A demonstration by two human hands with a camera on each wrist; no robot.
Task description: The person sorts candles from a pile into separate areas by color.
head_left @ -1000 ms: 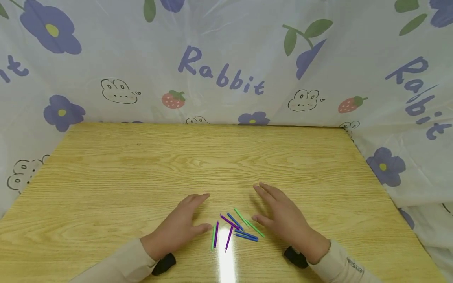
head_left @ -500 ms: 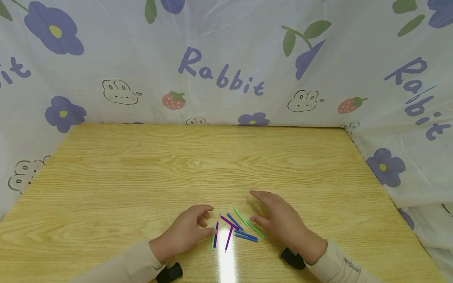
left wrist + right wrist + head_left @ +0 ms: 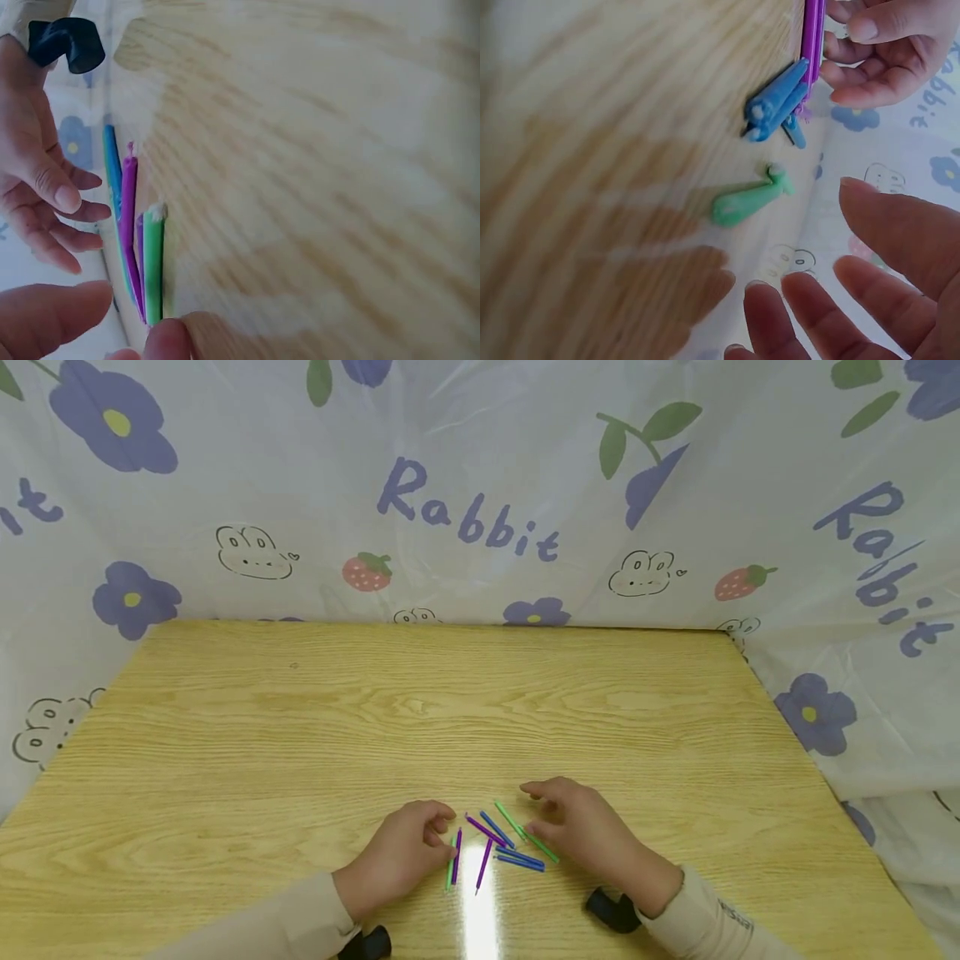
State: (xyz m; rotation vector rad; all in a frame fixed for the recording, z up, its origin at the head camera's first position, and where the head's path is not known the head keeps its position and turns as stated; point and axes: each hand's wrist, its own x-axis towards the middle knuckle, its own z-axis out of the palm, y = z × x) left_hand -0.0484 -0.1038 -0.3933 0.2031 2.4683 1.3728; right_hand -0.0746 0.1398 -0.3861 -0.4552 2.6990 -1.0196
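Several thin birthday candles lie scattered near the table's front: blue candles, purple candles and green candles. My left hand hovers at their left with fingers bent loosely. Its thumb tip overlaps the leftmost green candle in the head view; in the left wrist view, a gap parts thumb and fingers, and whether the thumb touches a candle is unclear. On the other side, my right hand has its fingers apart and relaxed, its thumb close to the green candles. The right wrist view shows nothing in its grasp.
The wooden table reaches back to a white curtain printed with flowers, rabbits and strawberries. A black wrist device sits under the right wrist, another black device under the left. Glare brightens the front of the table.
My left hand has moved right and toward me, to the leftmost candles, its fingers bending more. My right hand has come slightly left and its fingers have drawn in. The candles have not moved.
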